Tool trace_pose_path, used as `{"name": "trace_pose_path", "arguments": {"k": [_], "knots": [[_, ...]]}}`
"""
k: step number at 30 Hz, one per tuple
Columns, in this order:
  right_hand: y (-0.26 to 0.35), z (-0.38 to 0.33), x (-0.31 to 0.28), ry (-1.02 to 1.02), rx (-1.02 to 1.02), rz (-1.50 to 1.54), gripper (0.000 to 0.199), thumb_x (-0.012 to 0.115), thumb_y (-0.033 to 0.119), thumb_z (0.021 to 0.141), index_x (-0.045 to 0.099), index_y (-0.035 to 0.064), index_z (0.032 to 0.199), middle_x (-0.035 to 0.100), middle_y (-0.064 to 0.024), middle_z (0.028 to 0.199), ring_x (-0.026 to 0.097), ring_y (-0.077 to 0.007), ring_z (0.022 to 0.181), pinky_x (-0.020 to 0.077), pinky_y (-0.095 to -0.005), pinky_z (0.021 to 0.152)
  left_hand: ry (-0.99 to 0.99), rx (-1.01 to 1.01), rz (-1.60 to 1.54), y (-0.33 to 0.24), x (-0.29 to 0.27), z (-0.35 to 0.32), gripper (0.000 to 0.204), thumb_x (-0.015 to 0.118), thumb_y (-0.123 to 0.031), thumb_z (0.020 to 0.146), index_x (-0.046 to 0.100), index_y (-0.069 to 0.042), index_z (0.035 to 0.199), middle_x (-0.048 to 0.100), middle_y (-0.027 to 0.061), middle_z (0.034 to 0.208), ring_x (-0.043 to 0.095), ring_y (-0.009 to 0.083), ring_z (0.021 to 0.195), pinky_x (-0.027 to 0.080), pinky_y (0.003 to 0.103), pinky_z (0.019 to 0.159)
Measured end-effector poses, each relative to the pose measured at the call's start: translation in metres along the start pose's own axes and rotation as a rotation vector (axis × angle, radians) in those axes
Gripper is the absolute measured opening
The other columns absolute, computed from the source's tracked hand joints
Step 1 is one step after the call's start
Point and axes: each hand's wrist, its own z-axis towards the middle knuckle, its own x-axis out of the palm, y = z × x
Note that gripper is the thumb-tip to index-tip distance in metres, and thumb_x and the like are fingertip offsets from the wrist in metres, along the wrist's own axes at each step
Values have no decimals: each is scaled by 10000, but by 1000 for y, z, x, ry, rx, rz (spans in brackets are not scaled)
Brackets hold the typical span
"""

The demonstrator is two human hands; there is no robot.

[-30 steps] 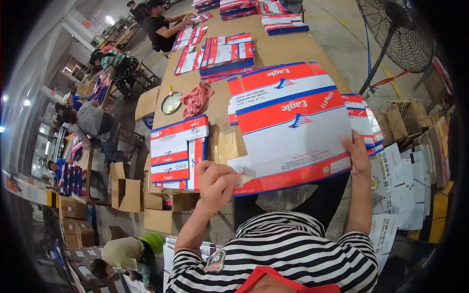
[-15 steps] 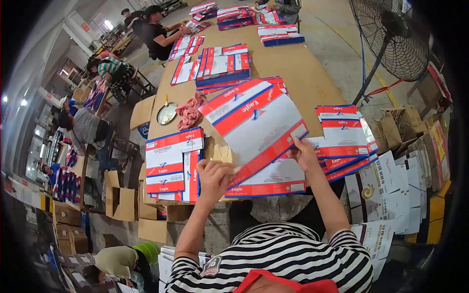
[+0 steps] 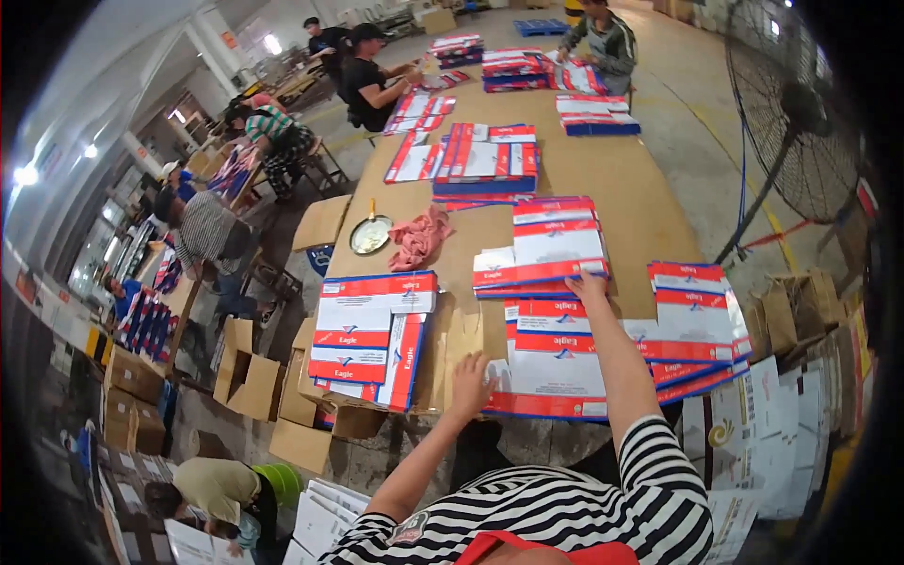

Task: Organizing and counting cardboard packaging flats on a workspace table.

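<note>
Partly covered by the outstretched right hand [image 3: 589, 284], whose grip I cannot tell, the flat red, white and blue printed carton sheet [image 3: 551, 247] lies at centre frame on the long brown table [image 3: 621, 179], bare room beyond it, while the open left hand [image 3: 469, 381] presses the nearer stack of flattened matching cartons [image 3: 551, 363].

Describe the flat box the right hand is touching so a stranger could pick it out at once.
Start at the long brown table and come to its near end, where the person in the striped shirt stands. The right hand reaches forward onto a flat red, white and blue box. It lies alone past the flat box under the left hand, not on the pile at the right.
</note>
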Motion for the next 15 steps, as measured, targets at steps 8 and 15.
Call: {"name": "trace_pose_path", "arguments": {"k": [8,15], "knots": [[1,-108,-77,70,-398,-895,324,597,133,774,508,9,1059,578,-112,876,598,-196,701,500,-284,594,-7,48,175,12,36,-18,458,537,-248,781,415,-68,1185,421,124,1203,353,305,1150,232,471,969],[-33,-232,-162,76,-689,-1324,498,658,130,677,469,-25,1111,500,-203,1090,458,-336,1035,354,-383,896,-27,6,149,7,26,-17,438,506,-170,784,398,-55,1194,423,116,1202,356,291,1150,235,452,970]]}}
